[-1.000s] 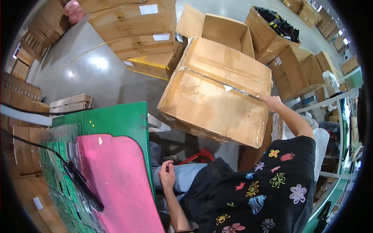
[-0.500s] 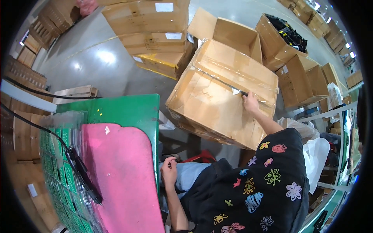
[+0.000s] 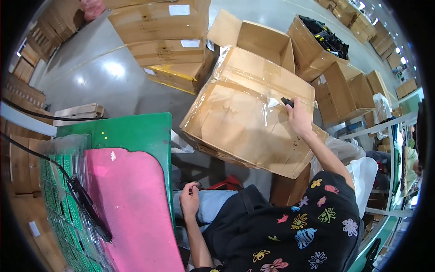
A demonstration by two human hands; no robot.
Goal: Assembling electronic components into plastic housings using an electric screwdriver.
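head view: the right hand [image 3: 299, 119] is closed around a small black tool [image 3: 287, 102], pressing it on the upper right edge of a large taped cardboard box [image 3: 244, 122] that leans tilted beside the green desk [image 3: 131, 133]. the left hand [image 3: 189, 199] rests loosely curled on the lap, holding nothing, just off the desk's right edge by the pink mat [image 3: 131, 204].

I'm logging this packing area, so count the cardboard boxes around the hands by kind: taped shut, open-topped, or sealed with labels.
Taped-shut box under the right hand: 1
Open-topped boxes: 4
Sealed labelled boxes: 3
Total: 8
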